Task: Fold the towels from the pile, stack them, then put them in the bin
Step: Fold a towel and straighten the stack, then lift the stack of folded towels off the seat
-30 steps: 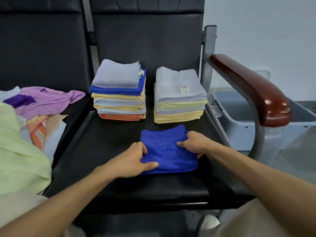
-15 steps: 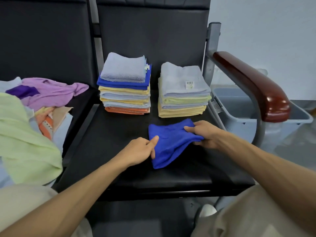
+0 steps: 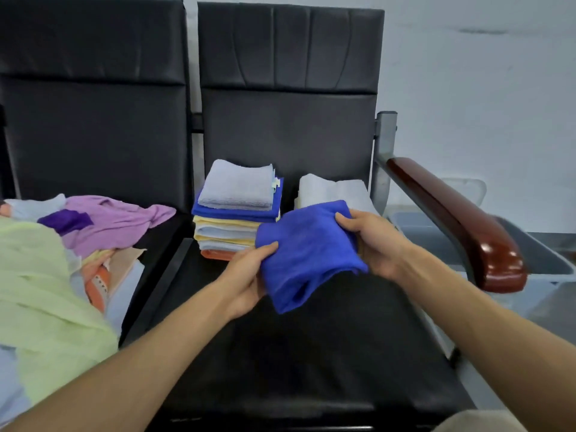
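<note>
A folded blue towel (image 3: 307,251) hangs in the air above the black seat (image 3: 311,353). My left hand (image 3: 249,275) grips its left edge and my right hand (image 3: 371,241) grips its right edge. Behind it at the seat's back stand two stacks of folded towels. The left stack (image 3: 237,210) has a pale lilac towel on top. The right stack (image 3: 336,188) is whitish on top and partly hidden by the blue towel. A pile of unfolded towels (image 3: 46,269) in green, purple and orange lies on the seat to the left. The grey bin (image 3: 542,257) stands right of the chair.
A brown wooden armrest (image 3: 461,222) on a grey metal post runs between the seat and the bin. Black chair backs (image 3: 286,88) rise behind the stacks. My knee shows at the bottom right.
Both hands lifted the blue towel off the seat and carried it up and back, in front of the right stack. The camera tilted upward.
</note>
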`<action>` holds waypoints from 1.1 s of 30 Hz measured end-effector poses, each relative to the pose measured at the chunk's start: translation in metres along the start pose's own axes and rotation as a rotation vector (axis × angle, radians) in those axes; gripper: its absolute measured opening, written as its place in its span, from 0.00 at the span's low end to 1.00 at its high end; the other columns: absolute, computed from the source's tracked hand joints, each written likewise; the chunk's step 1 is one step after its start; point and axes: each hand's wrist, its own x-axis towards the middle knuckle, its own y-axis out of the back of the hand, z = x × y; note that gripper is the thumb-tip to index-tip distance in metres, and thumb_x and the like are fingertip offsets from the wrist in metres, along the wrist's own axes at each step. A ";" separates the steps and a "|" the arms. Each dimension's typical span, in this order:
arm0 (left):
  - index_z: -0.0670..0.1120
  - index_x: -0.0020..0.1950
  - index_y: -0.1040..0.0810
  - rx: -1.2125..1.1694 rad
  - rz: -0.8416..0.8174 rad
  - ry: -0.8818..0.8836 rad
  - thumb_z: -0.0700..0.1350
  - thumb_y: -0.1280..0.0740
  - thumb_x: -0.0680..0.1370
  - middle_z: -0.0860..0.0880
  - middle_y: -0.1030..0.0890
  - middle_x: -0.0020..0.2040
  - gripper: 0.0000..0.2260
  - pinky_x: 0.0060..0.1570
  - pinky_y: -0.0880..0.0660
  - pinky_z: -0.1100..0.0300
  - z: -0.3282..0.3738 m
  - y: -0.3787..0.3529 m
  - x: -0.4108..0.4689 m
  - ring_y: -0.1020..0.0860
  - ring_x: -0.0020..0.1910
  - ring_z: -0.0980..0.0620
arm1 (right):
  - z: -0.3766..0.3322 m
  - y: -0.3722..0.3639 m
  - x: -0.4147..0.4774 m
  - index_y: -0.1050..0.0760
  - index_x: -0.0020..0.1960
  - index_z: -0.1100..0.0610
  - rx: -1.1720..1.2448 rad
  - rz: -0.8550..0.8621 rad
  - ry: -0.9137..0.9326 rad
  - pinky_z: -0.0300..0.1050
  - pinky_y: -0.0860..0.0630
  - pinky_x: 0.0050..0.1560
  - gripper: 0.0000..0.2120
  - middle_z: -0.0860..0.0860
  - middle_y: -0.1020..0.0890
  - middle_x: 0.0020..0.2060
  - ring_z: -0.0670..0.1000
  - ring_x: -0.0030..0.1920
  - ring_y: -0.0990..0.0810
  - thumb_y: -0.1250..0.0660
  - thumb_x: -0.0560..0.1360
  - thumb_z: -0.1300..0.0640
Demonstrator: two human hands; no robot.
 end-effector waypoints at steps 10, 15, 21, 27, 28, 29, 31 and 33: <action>0.49 0.55 0.28 0.628 0.060 -0.353 0.42 0.42 0.82 0.48 0.21 0.52 0.06 0.31 0.27 0.59 0.093 -0.079 0.102 0.22 0.44 0.50 | -0.064 0.054 0.081 0.22 0.56 0.56 -0.448 0.312 0.248 0.53 0.21 0.57 0.12 0.55 0.16 0.51 0.55 0.53 0.18 0.43 0.81 0.63; 0.58 0.66 0.33 0.713 -0.033 -0.354 0.36 0.41 0.78 0.51 0.21 0.57 0.22 0.39 0.21 0.53 0.095 -0.095 0.158 0.20 0.52 0.48 | -0.071 0.077 0.125 0.24 0.57 0.57 -0.599 0.423 0.338 0.44 0.24 0.52 0.09 0.54 0.18 0.53 0.52 0.51 0.20 0.41 0.81 0.61; 0.54 0.75 0.34 1.015 -0.036 -0.340 0.32 0.41 0.77 0.47 0.28 0.70 0.29 0.64 0.29 0.59 0.042 -0.070 0.203 0.25 0.63 0.50 | -0.019 0.097 0.152 0.32 0.64 0.60 -0.928 0.449 -0.021 0.45 0.29 0.48 0.15 0.55 0.24 0.55 0.52 0.49 0.26 0.37 0.78 0.61; 0.47 0.75 0.34 1.060 0.088 -0.281 0.38 0.34 0.75 0.46 0.32 0.71 0.28 0.62 0.30 0.59 0.043 -0.069 0.180 0.27 0.64 0.47 | -0.018 0.089 0.134 0.38 0.70 0.60 -1.058 0.462 0.053 0.43 0.28 0.46 0.22 0.56 0.26 0.57 0.53 0.50 0.25 0.38 0.77 0.63; 0.46 0.74 0.34 1.073 0.086 -0.270 0.39 0.32 0.73 0.45 0.32 0.71 0.29 0.61 0.29 0.58 0.048 -0.068 0.168 0.27 0.63 0.46 | -0.020 0.084 0.124 0.38 0.69 0.60 -1.098 0.453 0.047 0.43 0.28 0.44 0.22 0.55 0.26 0.53 0.52 0.46 0.25 0.39 0.77 0.63; 0.45 0.73 0.33 1.080 0.085 -0.259 0.40 0.31 0.71 0.45 0.31 0.69 0.30 0.61 0.28 0.57 0.052 -0.067 0.159 0.25 0.61 0.45 | -0.021 0.081 0.116 0.39 0.68 0.60 -1.144 0.443 0.040 0.43 0.29 0.41 0.21 0.55 0.27 0.51 0.52 0.44 0.26 0.39 0.76 0.64; 0.44 0.73 0.32 1.047 0.060 -0.251 0.38 0.31 0.72 0.45 0.27 0.61 0.29 0.56 0.23 0.54 0.066 -0.063 0.132 0.23 0.54 0.45 | -0.025 0.069 0.094 0.39 0.67 0.61 -1.216 0.438 0.049 0.45 0.28 0.43 0.21 0.55 0.26 0.50 0.54 0.45 0.25 0.39 0.75 0.64; 0.41 0.73 0.33 1.005 0.028 -0.242 0.34 0.34 0.76 0.47 0.28 0.52 0.25 0.44 0.22 0.59 0.082 -0.058 0.101 0.24 0.45 0.48 | -0.028 0.058 0.074 0.37 0.65 0.61 -1.260 0.442 0.077 0.50 0.24 0.48 0.21 0.56 0.24 0.53 0.56 0.49 0.24 0.39 0.74 0.63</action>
